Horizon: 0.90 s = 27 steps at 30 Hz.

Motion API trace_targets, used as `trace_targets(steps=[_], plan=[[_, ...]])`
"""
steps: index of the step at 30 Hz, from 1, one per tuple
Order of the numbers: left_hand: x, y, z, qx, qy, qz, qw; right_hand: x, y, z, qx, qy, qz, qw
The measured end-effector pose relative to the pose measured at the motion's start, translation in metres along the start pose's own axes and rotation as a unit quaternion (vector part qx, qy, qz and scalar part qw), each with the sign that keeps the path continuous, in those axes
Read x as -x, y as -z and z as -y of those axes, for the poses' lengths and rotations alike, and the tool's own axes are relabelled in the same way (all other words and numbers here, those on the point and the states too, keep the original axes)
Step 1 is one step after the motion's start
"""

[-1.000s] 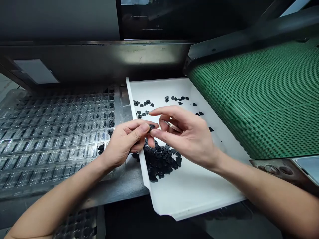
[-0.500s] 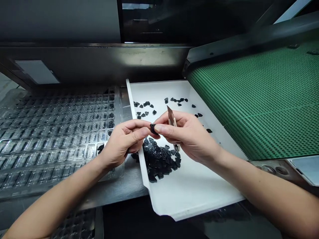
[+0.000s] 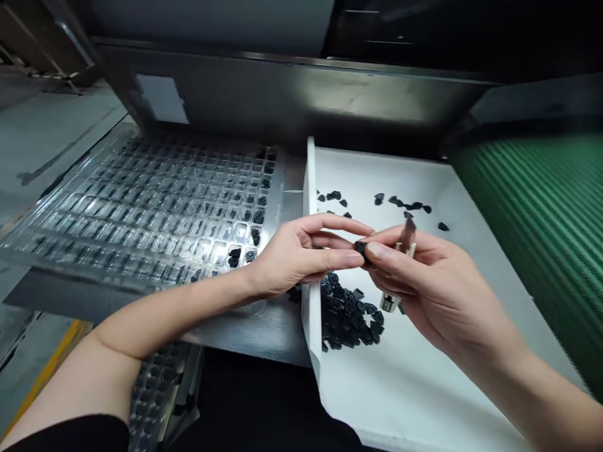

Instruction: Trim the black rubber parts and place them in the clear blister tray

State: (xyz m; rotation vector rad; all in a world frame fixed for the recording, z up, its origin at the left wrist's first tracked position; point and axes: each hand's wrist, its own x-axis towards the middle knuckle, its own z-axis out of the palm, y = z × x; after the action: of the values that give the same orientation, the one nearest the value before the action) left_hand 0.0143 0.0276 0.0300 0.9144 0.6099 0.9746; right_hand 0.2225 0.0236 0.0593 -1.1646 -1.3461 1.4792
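Note:
A small black moulded part (image 3: 361, 250) is held over the white tray's (image 3: 310, 207) left wall, at the fingertips of both hands. My left hand (image 3: 306, 254) comes from the left, its thumb and fingers closed on the part's near side. My right hand (image 3: 433, 270) pinches the part between thumb and forefinger. Tucked in that same hand is a utility knife (image 3: 388, 303), its blade pointing up beyond the fingers. Below the hands lies a pile of similar black parts (image 3: 348, 314); more are scattered at the tray's back.
Left of the white tray is a clear plastic compartment tray (image 3: 141, 207), with black parts in its right-hand columns. A green conveyor belt (image 3: 541, 207) runs along the right. A metal machine panel (image 3: 264, 94) stands behind. Another compartment tray (image 3: 157, 392) sits lower at the left.
My view has swung left, so everything appears farther right. The left hand's fingers have straightened somewhat around the part. Both hands stay together at the black part, and the knife remains in the right.

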Motion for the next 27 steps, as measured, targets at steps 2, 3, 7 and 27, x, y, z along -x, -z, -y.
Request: trace_targets(steps=[2,3,7,27], plan=[[-0.001,0.001,0.001,0.006,-0.006,0.007,1.000,0.000,0.001,-0.003,0.025,0.015,-0.009,1.000],[-0.001,0.002,0.001,0.010,-0.007,0.010,1.000,0.000,0.001,-0.005,0.051,0.031,-0.019,0.998],[0.000,0.003,0.003,0.036,0.004,-0.008,0.999,0.005,0.001,-0.006,0.193,0.144,-0.046,0.969],[0.001,0.005,0.008,0.034,-0.037,-0.069,0.996,0.003,0.015,0.004,0.448,0.373,0.011,0.813]])
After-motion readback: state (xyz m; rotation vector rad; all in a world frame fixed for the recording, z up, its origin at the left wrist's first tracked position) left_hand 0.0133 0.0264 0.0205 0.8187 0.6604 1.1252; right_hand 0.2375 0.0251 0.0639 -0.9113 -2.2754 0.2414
